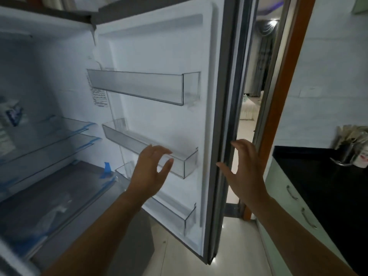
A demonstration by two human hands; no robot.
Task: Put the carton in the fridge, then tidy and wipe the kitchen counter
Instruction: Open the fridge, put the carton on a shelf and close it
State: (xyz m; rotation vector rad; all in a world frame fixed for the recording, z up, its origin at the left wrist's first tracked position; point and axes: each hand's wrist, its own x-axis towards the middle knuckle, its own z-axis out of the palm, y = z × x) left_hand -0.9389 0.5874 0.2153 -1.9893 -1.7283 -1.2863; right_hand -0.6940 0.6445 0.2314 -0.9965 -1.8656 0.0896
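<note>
Left hand (152, 166): raised in front of the open fridge door (159, 56), fingers spread and loosely curled, thumb apart from the rest. Nothing in its grip. Fingertips overlap the middle door bin (179, 166); contact with the bin rim cannot be judged.

Right hand (244, 168): also spread wide and empty, palm turned toward the outer edge of the door, thumb pointing at the grey door seal (229, 96). It sits just beside that edge; whether it touches is unclear.

Both forearms reach up from the bottom of the view.

Door: swung fully open, white inner liner, three clear bins, namely the upper door bin (139, 86), the middle one and the lower door bin (179, 214). All three look bare.

Fridge interior (49, 76), to the left: clear glass shelves (59, 134) with blue tape (106, 169) on their front edges. The carton (12, 116), white with a blue patch, stands at the far left on an upper shelf, blurred and partly cut by the frame.

Right side: a black tabletop (318, 186) over pale green drawers with metal handles (292, 193). A metal utensil holder (350, 150) stands at its far end near the white tiled wall.

Between door and tabletop: a wood-framed doorway (282, 96) onto a dim room, pale floor tiles (199, 255) below.
</note>
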